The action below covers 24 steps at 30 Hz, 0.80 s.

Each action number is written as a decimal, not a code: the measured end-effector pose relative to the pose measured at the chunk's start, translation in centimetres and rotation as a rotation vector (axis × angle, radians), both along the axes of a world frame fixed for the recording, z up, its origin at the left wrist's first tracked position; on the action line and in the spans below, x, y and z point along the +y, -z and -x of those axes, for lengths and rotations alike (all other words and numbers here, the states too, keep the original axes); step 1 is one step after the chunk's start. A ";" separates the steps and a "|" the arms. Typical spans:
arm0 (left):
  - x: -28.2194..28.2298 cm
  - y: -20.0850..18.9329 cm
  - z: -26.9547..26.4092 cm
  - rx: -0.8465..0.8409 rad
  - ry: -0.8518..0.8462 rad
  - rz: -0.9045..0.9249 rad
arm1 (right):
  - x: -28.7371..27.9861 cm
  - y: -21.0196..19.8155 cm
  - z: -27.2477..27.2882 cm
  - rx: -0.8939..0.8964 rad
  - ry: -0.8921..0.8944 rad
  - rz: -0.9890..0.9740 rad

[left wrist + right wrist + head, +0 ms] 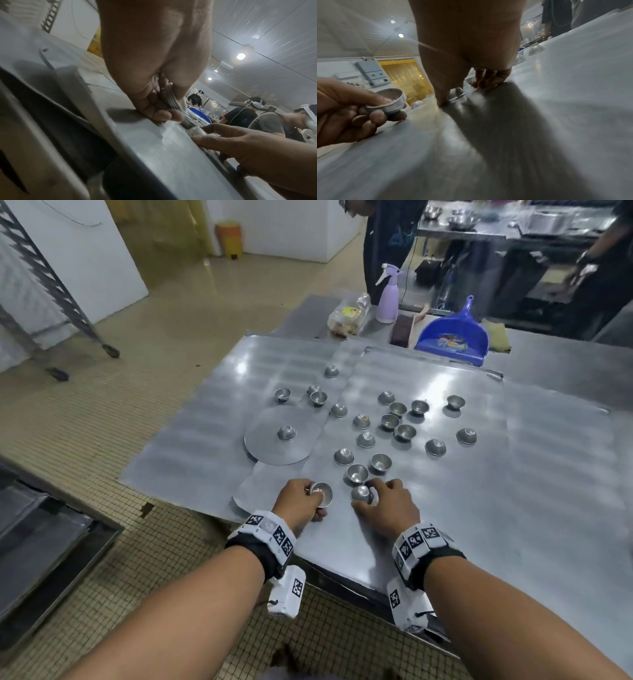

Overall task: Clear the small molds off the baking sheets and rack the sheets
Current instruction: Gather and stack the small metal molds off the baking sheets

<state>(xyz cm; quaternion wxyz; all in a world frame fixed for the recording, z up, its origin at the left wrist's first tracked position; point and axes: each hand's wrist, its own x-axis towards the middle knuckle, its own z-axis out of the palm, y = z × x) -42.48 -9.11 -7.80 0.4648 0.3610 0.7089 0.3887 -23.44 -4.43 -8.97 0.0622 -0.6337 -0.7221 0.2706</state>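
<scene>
A: Start with the big things. Two baking sheets (531, 474) lie side by side on the steel table (565, 354), and the tray rack (51, 285) stands well apart on the floor to the left. Neither sheet can go there yet.

B: Because the cups are scattered all over them. What about that round lid (270, 446) on the left sheet?

A: Flat, with one cup sitting on it. The loose cups (397, 422) spread across both sheets, some mouth up, some flipped dome up.

B: And the hands?

A: The left hand (301, 505) is curled round a stack of cups (392, 102) at the near edge; the right wrist view shows several rims nested together, with some residue inside the top one. The right hand (387, 508) has thumb and fingers closed around an upturned cup (361, 493) lying on the sheet.

B: What could go wrong, in your view?

A: The stack is tilted and held near the table's edge, so a loose grip could probably spill it onto the floor. The upturned cup is smooth and rounded; pinched fingers may slide off, and it might skid into the two cups just beyond it. It also has to be turned over before it nests, or it would likely jam or sit crooked.

B: How do they look?

A: Small, shiny, thin metal bowls with narrow flat bases and slightly flared rims.
</scene>
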 end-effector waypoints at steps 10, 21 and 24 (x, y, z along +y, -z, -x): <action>2.4 1.8 1.3 -0.117 0.067 0.027 | 0.1 0.1 0.1 0.177 0.188 0.038; 2.0 2.1 1.0 -0.132 0.009 0.020 | 1.6 0.1 -1.5 0.511 0.227 0.204; 1.8 1.9 0.5 -0.107 -0.034 0.026 | 1.5 -0.2 -2.2 0.625 0.215 0.276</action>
